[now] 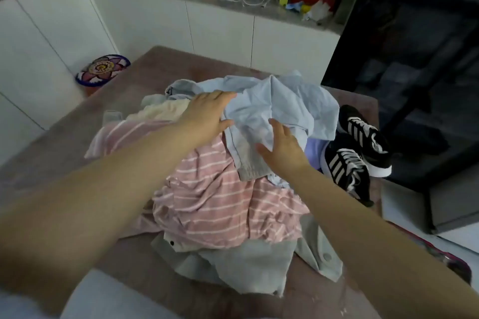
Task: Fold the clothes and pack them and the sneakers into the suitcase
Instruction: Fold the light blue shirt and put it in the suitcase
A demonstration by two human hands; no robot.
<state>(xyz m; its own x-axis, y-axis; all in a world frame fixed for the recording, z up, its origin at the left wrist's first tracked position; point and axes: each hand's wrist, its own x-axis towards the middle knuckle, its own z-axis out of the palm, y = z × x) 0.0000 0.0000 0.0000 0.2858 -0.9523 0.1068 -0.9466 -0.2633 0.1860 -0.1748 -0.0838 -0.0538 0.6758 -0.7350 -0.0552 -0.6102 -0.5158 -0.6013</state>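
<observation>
We have both hands out over the heap of clothes on the brown tabletop (155, 67). Our left hand (207, 114) lies palm down with its fingers straight and together and the thumb spread. Its grip is wide open, and the fingertips touch the left edge of the light blue shirt (293, 106). Our right hand (281, 147) also rests flat on that shirt, nearer to us, with the fingers splayed. Its grip is open too and pinches nothing.

The light blue shirt lies crumpled on top of the heap, at its far right. Below it and nearer to us spreads the pink striped top (215, 194), and a grey garment (248, 267) with snap buttons sticks out from under the pink one at the near edge. A cream garment (160, 111) shows just left of our left hand, and a bit of purple cloth (315, 150) peeks out to the right of our right hand.

The two black sneakers with white stripes sit just right of the heap at the right edge of the tabletop, the far sneaker (363, 134) beside the near sneaker (347, 171). We cannot make out the suitcase with any certainty.
</observation>
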